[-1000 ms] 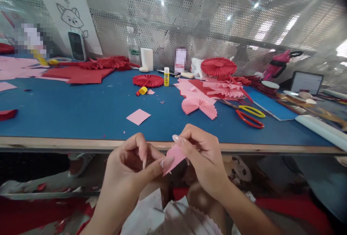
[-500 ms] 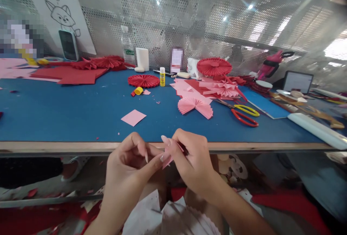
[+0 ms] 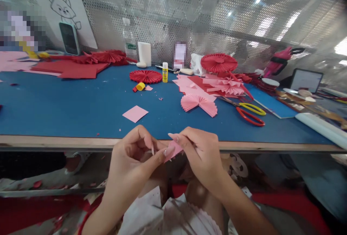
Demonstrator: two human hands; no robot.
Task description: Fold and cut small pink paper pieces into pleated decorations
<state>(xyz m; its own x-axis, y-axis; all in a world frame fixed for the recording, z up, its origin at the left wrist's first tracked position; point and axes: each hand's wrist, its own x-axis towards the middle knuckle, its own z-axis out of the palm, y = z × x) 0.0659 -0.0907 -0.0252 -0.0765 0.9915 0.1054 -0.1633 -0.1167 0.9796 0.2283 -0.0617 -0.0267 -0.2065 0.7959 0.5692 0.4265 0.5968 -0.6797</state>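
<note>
A small piece of pink paper (image 3: pixel 175 149) is pinched between my two hands just in front of the table's edge. My left hand (image 3: pixel 135 155) grips its near left part with thumb and fingers. On the right side, my right hand (image 3: pixel 199 152) closes on the same paper, and its fingers hide part of it. Beyond the hands, a flat pink paper square (image 3: pixel 135 114) lies on the blue table mat (image 3: pixel 67 108). A pleated pink paper fan (image 3: pixel 199 104) rests farther right.
Scissors (image 3: pixel 249 114) with red and yellow handles lie at the right. A glue stick (image 3: pixel 165 72) stands beside a red pleated rosette (image 3: pixel 145 76). Its yellow cap (image 3: pixel 140 86) is close by. Red paper sheets (image 3: pixel 78 70) are stacked at the left, and a bottle (image 3: pixel 130 42) stands behind.
My hands have moved slightly apart, and the right thumb has slid rightward along the paper. More of the pink paper's surface now shows between them. The view has shifted a little.
</note>
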